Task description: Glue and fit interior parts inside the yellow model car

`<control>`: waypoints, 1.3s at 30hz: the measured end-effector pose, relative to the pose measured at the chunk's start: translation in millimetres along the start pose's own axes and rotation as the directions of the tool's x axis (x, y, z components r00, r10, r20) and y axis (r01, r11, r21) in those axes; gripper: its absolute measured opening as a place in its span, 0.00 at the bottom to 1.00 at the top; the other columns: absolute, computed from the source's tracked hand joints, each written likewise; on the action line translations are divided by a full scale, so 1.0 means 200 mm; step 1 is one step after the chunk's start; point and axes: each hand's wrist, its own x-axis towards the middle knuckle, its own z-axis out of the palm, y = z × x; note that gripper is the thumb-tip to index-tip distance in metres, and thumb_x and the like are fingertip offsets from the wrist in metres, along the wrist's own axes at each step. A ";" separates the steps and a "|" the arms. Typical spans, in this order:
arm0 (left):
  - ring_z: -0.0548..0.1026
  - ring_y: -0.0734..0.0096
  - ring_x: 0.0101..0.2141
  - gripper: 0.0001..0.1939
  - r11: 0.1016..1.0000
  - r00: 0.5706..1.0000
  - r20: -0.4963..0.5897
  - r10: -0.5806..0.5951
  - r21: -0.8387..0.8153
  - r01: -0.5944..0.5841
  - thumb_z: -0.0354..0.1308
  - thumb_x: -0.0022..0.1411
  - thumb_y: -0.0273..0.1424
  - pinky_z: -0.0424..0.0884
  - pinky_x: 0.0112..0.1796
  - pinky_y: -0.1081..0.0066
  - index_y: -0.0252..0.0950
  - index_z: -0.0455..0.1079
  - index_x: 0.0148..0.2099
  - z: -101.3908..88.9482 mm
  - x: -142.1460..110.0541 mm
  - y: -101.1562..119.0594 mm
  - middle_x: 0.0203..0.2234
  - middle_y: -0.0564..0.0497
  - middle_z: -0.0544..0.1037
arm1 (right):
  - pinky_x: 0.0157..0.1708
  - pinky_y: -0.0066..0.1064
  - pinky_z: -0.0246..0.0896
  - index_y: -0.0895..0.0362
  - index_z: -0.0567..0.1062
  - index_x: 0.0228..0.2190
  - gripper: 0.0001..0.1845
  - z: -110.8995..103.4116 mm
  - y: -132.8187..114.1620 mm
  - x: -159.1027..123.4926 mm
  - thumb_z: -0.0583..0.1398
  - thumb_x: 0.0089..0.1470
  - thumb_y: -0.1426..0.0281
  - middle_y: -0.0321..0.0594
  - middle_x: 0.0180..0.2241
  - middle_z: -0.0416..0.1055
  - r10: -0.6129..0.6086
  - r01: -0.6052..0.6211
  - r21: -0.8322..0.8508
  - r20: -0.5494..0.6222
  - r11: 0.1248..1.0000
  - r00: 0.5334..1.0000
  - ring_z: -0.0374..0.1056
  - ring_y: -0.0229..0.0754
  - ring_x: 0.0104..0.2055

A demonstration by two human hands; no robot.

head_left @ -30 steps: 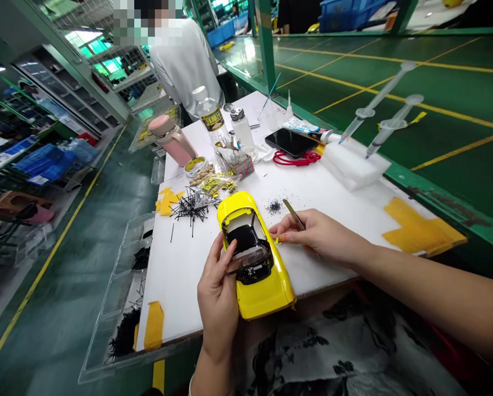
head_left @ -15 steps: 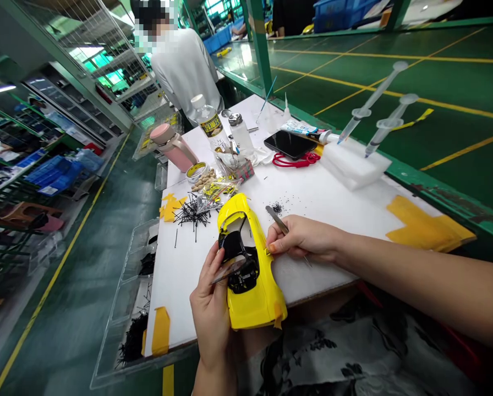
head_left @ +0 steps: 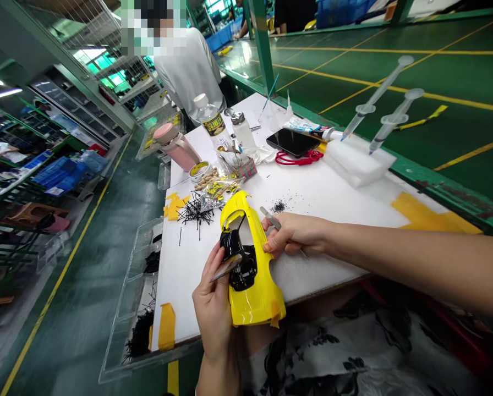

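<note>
Model car body (head_left: 252, 308), yellow, was held tilted just inside the front edge of the white worktop (head_left: 333, 245). It was gripped by the left hand (head_left: 213, 311), with the fingers wrapped around its side and a thin clear strip (head_left: 225, 268) pressed close to the glossy black interior piece (head_left: 235, 245). Steel tweezers (head_left: 271, 220) were pinched in the right hand (head_left: 291, 234), one end showing above the fingers and the other below the palm. A fingertip (head_left: 267, 247) was right at the car's side edge; contact could not be told. Black pins (head_left: 195, 212) and a bag with yellow labels (head_left: 215, 192) lay just left of the car's far end, and black granules (head_left: 278, 206) lay just above the right hand. Open room was left on the worktop to the right of the hands, as far as the yellow tape (head_left: 432, 212). Clear tray (head_left: 125, 308) ran along the left edge, and 2 syringes (head_left: 374, 93) stood out beyond a foam block (head_left: 354, 159).
</note>
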 end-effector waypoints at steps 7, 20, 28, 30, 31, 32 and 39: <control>0.67 0.60 0.64 0.15 0.971 0.978 0.094 0.189 0.129 -0.200 0.60 0.69 0.39 0.66 0.62 0.65 0.51 0.77 0.56 0.06 -0.03 0.04 0.64 0.53 0.69 | 0.24 0.25 0.67 0.58 0.67 0.41 0.30 -0.11 0.00 -0.08 0.73 0.38 0.76 0.38 0.27 0.78 -0.200 0.191 -0.290 -0.002 0.938 0.980 0.76 0.42 0.27; 0.67 0.65 0.63 0.18 0.922 0.953 0.041 0.301 0.242 -0.302 0.57 0.70 0.34 0.66 0.59 0.71 0.50 0.74 0.60 0.13 -0.09 0.06 0.63 0.51 0.69 | 0.33 0.35 0.64 0.58 0.83 0.31 0.26 -0.44 0.03 -0.42 0.56 0.63 0.51 0.45 0.33 0.78 -0.794 0.176 -0.941 -0.132 0.288 0.594 0.72 0.45 0.33; 0.68 0.62 0.61 0.18 0.943 0.953 0.028 0.300 0.142 -0.301 0.59 0.69 0.33 0.65 0.61 0.68 0.48 0.72 0.60 0.14 -0.10 0.05 0.61 0.48 0.68 | 0.25 0.29 0.72 0.56 0.84 0.33 0.13 -0.27 0.06 -0.48 0.70 0.52 0.59 0.43 0.33 0.80 -0.682 0.374 -0.734 -0.163 0.567 0.713 0.74 0.41 0.27; 0.69 0.62 0.60 0.18 0.949 0.956 0.026 0.294 0.117 -0.294 0.59 0.69 0.33 0.66 0.61 0.67 0.48 0.72 0.60 0.14 -0.10 0.05 0.61 0.47 0.68 | 0.27 0.27 0.72 0.56 0.84 0.32 0.07 -0.21 0.11 -0.43 0.70 0.53 0.65 0.41 0.32 0.80 -0.721 0.455 -0.719 -0.093 0.526 0.687 0.75 0.41 0.30; 0.69 0.62 0.60 0.18 0.950 0.956 0.021 0.293 0.107 -0.293 0.60 0.69 0.33 0.66 0.61 0.67 0.47 0.72 0.60 0.14 -0.10 0.04 0.61 0.47 0.68 | 0.28 0.26 0.72 0.56 0.84 0.31 0.04 -0.18 0.14 -0.41 0.69 0.54 0.68 0.40 0.32 0.80 -0.748 0.477 -0.735 -0.062 0.483 0.661 0.76 0.40 0.31; 0.69 0.62 0.60 0.18 0.951 0.956 0.015 0.294 0.101 -0.294 0.60 0.69 0.33 0.66 0.61 0.67 0.47 0.72 0.60 0.14 -0.10 0.04 0.61 0.47 0.69 | 0.29 0.25 0.71 0.55 0.83 0.32 0.02 -0.17 0.17 -0.39 0.68 0.55 0.70 0.39 0.32 0.80 -0.776 0.491 -0.756 -0.036 0.433 0.630 0.76 0.39 0.32; 0.71 0.56 0.59 0.20 0.965 0.965 0.004 0.261 0.040 -0.261 0.61 0.68 0.33 0.66 0.62 0.58 0.44 0.70 0.60 0.14 -0.12 0.03 0.59 0.44 0.70 | 0.34 0.25 0.70 0.56 0.82 0.35 0.05 -0.19 0.28 -0.32 0.65 0.59 0.76 0.37 0.33 0.80 -0.864 0.545 -0.805 0.082 0.237 0.497 0.76 0.37 0.34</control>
